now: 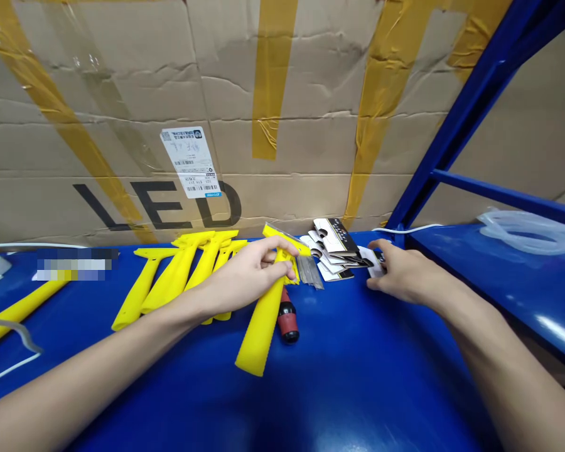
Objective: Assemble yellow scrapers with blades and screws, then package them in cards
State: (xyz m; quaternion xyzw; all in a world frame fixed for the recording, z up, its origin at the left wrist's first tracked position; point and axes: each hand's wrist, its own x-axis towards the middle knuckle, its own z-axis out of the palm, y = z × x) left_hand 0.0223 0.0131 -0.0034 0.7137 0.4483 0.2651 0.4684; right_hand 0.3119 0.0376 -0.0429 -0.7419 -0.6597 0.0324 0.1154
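Over the table (358, 376), outstretched left hand (252, 270) grips yellow tool (262, 333), right hand (402, 270) pinches card (373, 266).

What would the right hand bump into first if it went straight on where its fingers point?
The right hand would probably meet the folded black-and-white cards first; the nearest seems to touch it, though depth is unclear.

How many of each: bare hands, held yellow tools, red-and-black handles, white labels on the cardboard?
Bare left hand and right hand: 2
Yellow long-handled tool held: 1
Red-and-black rounded handle: 1
White rectangular paper label: 1
Total: 5
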